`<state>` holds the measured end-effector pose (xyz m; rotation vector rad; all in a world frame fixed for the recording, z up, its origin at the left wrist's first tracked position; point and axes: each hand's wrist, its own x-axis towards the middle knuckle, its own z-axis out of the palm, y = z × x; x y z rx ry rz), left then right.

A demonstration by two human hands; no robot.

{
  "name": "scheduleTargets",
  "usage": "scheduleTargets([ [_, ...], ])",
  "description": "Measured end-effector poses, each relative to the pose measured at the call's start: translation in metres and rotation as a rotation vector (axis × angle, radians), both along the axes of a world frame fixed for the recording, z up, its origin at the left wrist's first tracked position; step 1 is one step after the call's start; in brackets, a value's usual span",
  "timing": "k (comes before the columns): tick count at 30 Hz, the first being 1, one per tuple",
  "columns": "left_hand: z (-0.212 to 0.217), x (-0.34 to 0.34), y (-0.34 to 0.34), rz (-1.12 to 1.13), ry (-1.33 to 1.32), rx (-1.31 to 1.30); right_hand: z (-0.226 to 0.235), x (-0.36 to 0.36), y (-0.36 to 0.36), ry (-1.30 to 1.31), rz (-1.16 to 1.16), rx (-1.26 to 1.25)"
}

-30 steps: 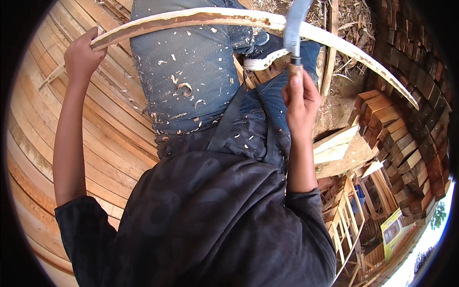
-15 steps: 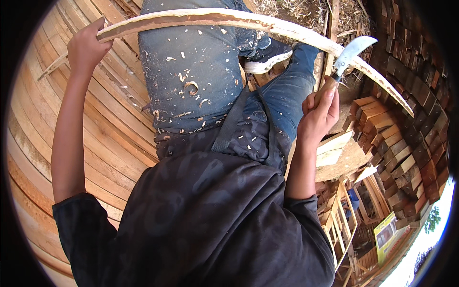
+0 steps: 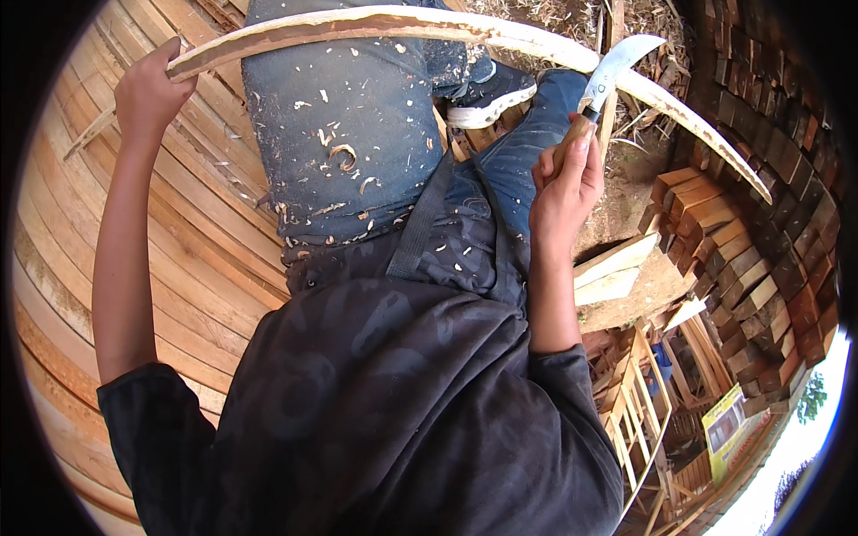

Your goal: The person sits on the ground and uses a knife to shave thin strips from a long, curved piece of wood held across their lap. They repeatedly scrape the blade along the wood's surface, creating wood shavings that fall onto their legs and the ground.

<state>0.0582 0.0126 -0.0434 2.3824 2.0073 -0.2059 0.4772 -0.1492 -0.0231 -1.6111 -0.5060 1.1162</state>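
A long pale strip of wood [image 3: 357, 27] with brown bark along one side lies across my raised thigh; it looks bowed in this wide view. Toward its left end my left hand [image 3: 154, 94] is wrapped round it, and a thin end sticks out below the fist. My right hand [image 3: 567, 183] grips the wooden handle of a knife with a curved, hooked blade [image 3: 617, 70]. That blade overlaps the strip on its right half; whether it touches the wood cannot be made out. Curled shavings [image 3: 342, 158] cling to my jeans [image 3: 349, 116].
Long planks [image 3: 206, 277] lie side by side on my left. At the right rises a tall stack of cut timber [image 3: 715, 223]. Beyond my foot in a dark shoe [image 3: 492, 94], shavings cover the ground. A wooden frame [image 3: 636, 402] and a yellow sign [image 3: 726, 429] stand lower right.
My right hand and the knife have moved left along the strip, toward my body's middle. The strip and my left hand have shifted slightly left and up in the picture.
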Motion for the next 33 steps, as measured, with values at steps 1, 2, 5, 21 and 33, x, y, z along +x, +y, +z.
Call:
scheduleTargets([
  [1,0.003,0.005,0.000,0.006,0.010,-0.018,-0.001,-0.004,-0.001,-0.017,0.103,-0.050],
  [2,0.005,0.008,0.001,0.011,0.020,-0.036,0.005,-0.013,-0.008,-0.287,0.432,-0.102],
  [5,-0.003,-0.005,0.000,-0.005,0.045,-0.029,0.021,-0.011,-0.001,-0.097,0.292,-0.102],
  [21,-0.001,0.000,-0.005,-0.035,-0.060,0.096,-0.003,-0.007,-0.010,-0.006,0.257,-0.023],
  [33,0.000,0.006,-0.002,0.027,0.041,-0.042,0.010,-0.027,-0.010,-0.125,0.434,-0.135],
])
